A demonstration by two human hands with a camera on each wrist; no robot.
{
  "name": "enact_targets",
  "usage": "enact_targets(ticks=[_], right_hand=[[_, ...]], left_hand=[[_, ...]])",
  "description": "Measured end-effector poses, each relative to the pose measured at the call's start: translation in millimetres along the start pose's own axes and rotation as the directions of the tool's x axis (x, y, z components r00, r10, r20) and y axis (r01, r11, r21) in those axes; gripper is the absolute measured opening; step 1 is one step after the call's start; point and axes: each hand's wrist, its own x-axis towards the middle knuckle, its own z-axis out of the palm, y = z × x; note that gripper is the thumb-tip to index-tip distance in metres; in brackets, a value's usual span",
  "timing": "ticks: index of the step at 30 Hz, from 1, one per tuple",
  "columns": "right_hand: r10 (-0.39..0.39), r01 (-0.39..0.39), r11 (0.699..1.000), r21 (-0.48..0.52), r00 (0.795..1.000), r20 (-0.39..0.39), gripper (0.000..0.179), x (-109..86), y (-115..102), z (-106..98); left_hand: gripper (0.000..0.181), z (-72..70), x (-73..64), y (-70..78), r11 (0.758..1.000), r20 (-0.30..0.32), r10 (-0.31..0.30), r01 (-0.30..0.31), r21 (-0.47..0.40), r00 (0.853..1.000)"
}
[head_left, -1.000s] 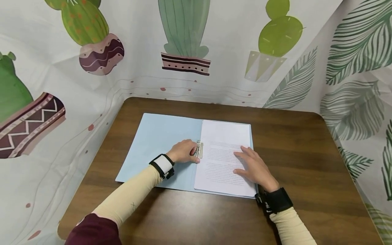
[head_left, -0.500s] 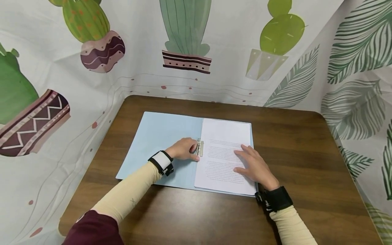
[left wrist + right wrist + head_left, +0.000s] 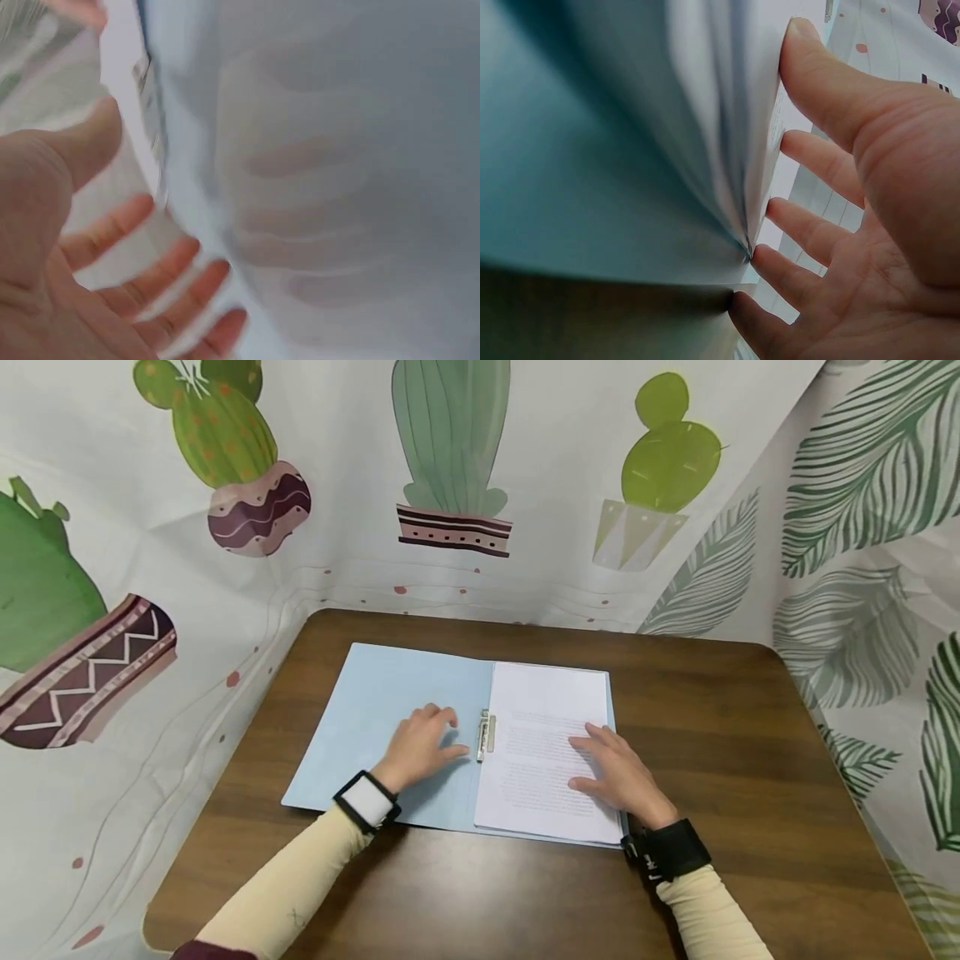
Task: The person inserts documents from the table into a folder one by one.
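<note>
A light blue folder [image 3: 405, 681] lies spread flat, with a stack of printed white paper [image 3: 547, 693] on its right half. Along the fold sits a metal clip [image 3: 484, 735], at the paper's left edge. My left hand [image 3: 420, 745] is over the folder's left cover, just left of the clip and apart from it, fingers loosely bent around nothing. In the left wrist view its spread fingers [image 3: 176, 300] show beside the blue cover. On the right side of the paper rests my right hand [image 3: 622, 777], its fingertips [image 3: 799, 146] touching the sheets and the folder's edge.
A brown wooden table [image 3: 720, 727] with rounded corners carries the folder. Behind it hangs a white cloth [image 3: 555, 468] printed with cacti and leaves. Each wrist wears a black strap [image 3: 678, 850].
My left hand has let go of the clip and drawn back to the left. The right hand stays on the paper. The head view has tilted slightly.
</note>
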Motion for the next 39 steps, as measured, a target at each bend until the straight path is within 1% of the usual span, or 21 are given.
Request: enact_targets(ticks=[1,2,3,5,6,8,10,12,15,17,19,23,25,27,30,32,34,36,39], right_hand=[[-0.001,0.001,1.0,-0.001,1.0,0.001,0.068,-0.2,0,1],[0.0,0.0,1.0,0.001,1.0,0.003,0.068,-0.6,1,2],[0.004,-0.004,1.0,0.003,1.0,0.004,0.068,-1.1,1,3],[0.007,-0.007,1.0,0.006,1.0,0.006,0.068,-1.7,2,5],[0.01,-0.01,1.0,0.003,1.0,0.008,0.068,-2.1,2,6],[0.017,-0.017,1.0,0.008,1.0,0.012,0.068,-3.1,2,8],[0.019,-0.019,1.0,0.004,1.0,0.015,0.068,-4.2,3,10],[0.029,-0.029,1.0,0.006,0.999,0.023,0.068,-5.5,3,11],[0.025,-0.025,1.0,0.006,0.999,0.019,0.068,-6.5,3,12],[0.022,-0.022,1.0,0.012,1.0,0.012,0.067,-6.5,2,12],[0.013,-0.013,1.0,0.014,1.0,0.002,0.066,-6.1,2,12],[0.015,-0.015,1.0,0.016,1.0,-0.002,0.066,-5.3,1,11],[0.011,-0.011,1.0,0.01,1.0,-0.002,0.067,-5.0,1,10],[0.011,-0.011,1.0,0.011,1.0,-0.004,0.067,-4.5,0,9],[0.004,-0.003,1.0,0.008,1.0,-0.01,0.066,-3.9,0,8],[0.003,-0.003,1.0,0.006,1.0,-0.012,0.066,-3.5,1,8],[0.0,0.0,1.0,0.002,1.0,-0.013,0.066,-3.0,1,7],[-0.002,0.002,1.0,-0.003,1.0,-0.015,0.066,-2.6,1,6],[0.0,-0.001,1.0,-0.005,1.0,-0.017,0.067,-2.2,1,5]], left_hand=[[0.046,-6.0,-6.4,-6.1,0.999,-0.044,-0.035,0.037,0.029,0.998],[0.048,-12.8,-12.6,-13.4,0.995,-0.077,-0.08,0.084,0.048,0.994],[0.049,-19.8,-18.9,-22.2,0.988,-0.105,-0.129,0.136,0.066,0.986],[0.054,-35.3,-32.2,-42.0,0.964,-0.139,-0.238,0.252,0.089,0.961],[0.056,-42.4,-39.0,-52.7,0.946,-0.14,-0.298,0.312,0.094,0.944],[0.06,-55.5,-51.5,-72.7,0.906,-0.113,-0.404,0.414,0.088,0.908],[0.064,-64.5,-62.6,-90.5,0.874,-0.065,-0.476,0.48,0.08,0.877],[0.066,-69.5,-71.3,-104.4,0.854,-0.003,-0.518,0.518,0.054,0.855],[0.065,-73.3,-79.5,-118.0,0.836,0.071,-0.548,0.548,0.012,0.834],[0.062,-75.3,-81.9,-123.1,0.828,0.096,-0.558,0.561,-0.006,0.825],[0.058,-77.3,-82.4,-126.1,0.825,0.105,-0.561,0.565,-0.01,0.821],[0.048,-83.5,-80.6,-128.0,0.84,0.129,-0.537,0.543,-0.013,0.834],[0.043,-89.2,-79.6,-128.5,0.853,0.135,-0.514,0.521,-0.021,0.847],[0.04,-97.4,-78.7,-128.5,0.876,0.128,-0.474,0.481,-0.036,0.871],[0.035,-115.6,-77.5,-125.0,0.916,0.102,-0.389,0.397,-0.062,0.915],[0.035,-131.7,-76.7,-117.8,0.937,0.1,-0.331,0.339,-0.081,0.938],[0.035,-150.0,-75.4,-105.9,0.949,0.113,-0.287,0.298,-0.103,0.951],[0.037,-167.0,-74.0,-90.8,0.958,0.126,-0.236,0.252,-0.136,0.964],[0.04,-184.7,-70.5,-64.2,0.97,0.109,-0.145,0.163,-0.182,0.983]])
